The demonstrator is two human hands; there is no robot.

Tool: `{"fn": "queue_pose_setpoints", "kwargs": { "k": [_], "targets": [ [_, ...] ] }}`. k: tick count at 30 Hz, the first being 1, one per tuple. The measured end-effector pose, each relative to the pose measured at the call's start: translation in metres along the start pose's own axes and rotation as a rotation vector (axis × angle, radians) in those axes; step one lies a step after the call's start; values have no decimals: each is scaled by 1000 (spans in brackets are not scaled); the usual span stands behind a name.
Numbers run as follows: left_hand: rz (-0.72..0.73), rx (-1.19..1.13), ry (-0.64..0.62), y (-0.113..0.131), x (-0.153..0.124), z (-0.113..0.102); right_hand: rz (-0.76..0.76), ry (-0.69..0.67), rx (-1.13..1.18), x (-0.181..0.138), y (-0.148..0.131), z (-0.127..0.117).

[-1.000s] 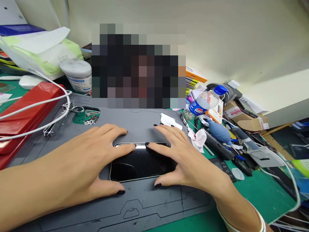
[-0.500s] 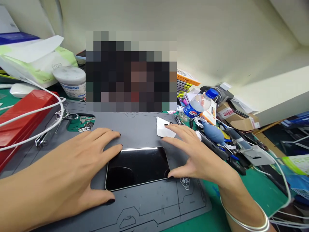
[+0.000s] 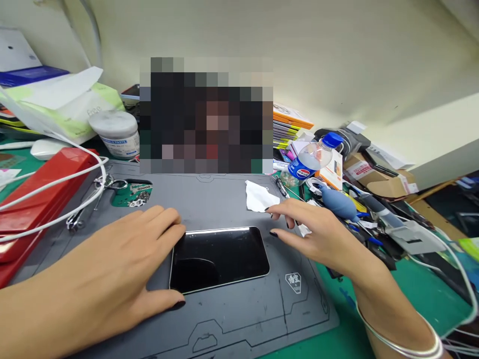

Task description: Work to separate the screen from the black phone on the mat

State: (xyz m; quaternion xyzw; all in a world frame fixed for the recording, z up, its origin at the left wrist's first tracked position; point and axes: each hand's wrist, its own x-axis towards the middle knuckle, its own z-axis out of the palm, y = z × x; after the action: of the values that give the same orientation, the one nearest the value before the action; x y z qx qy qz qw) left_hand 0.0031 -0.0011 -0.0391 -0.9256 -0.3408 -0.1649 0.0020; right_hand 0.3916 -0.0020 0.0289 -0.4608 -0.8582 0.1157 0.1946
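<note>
A black smartphone point(image 3: 219, 258) lies screen up on a grey work mat point(image 3: 232, 314). My left hand point(image 3: 112, 269) rests flat on the mat, fingers spread; its fingers and thumb touch the phone's left end. My right hand point(image 3: 318, 234) hovers open to the right of the phone, clear of it. Its fingertips point at a small white wipe point(image 3: 260, 195) on the mat, and a finger touches the wipe's edge. Neither hand holds anything.
A red case point(image 3: 41, 194) with white cables point(image 3: 56, 174) lies at left, tweezers point(image 3: 88, 199) beside it. A white jar point(image 3: 118, 132) and tissue pack point(image 3: 63, 107) stand behind. A bottle point(image 3: 310, 159), blue blower point(image 3: 337, 202) and tools crowd the right.
My right hand has lifted off the phone and moved right and back toward the white wipe. My left hand has slid left, now touching only the phone's left end.
</note>
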Motion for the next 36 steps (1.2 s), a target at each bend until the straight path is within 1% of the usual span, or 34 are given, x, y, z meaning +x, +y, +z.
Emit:
{"fn": "queue_pose_setpoints", "kwargs": {
  "k": [3, 6, 8, 11, 13, 20, 23, 26, 29, 33, 34, 36],
  "targets": [
    [14, -18, 0, -2, -3, 6, 44, 9, 62, 1, -3, 4],
    [24, -18, -11, -2, -3, 6, 81, 6, 179, 1, -13, 5],
    [30, -16, -4, -3, -2, 5, 162, -21, 365, 2, -19, 3],
    [35, -10, 11, -3, -3, 5, 370, -84, 730, 2, -20, 1],
    [38, -14, 9, -3, -3, 5, 468, -94, 861, 1, -18, 0],
    [55, 5, 66, 1, -8, 5, 568, -127, 1057, 1, -15, 1],
    [62, 22, 26, 3, -11, 5, 637, -114, 1128, 4, -16, 3],
    [69, 56, 34, 4, -10, 6, 682, -94, 1183, 7, -14, 6],
    [58, 60, 32, 4, -9, 6, 690, -81, 1209, 8, -12, 9],
    [22, 52, -52, 1, -11, 5, 695, -71, 1195, 7, -13, 8],
    [8, 44, -58, -1, -12, 6, 693, -69, 1182, 7, -14, 7],
    [-7, 4, -31, -3, -14, 7, 690, -73, 1158, 6, -15, 4]
  ]
}}
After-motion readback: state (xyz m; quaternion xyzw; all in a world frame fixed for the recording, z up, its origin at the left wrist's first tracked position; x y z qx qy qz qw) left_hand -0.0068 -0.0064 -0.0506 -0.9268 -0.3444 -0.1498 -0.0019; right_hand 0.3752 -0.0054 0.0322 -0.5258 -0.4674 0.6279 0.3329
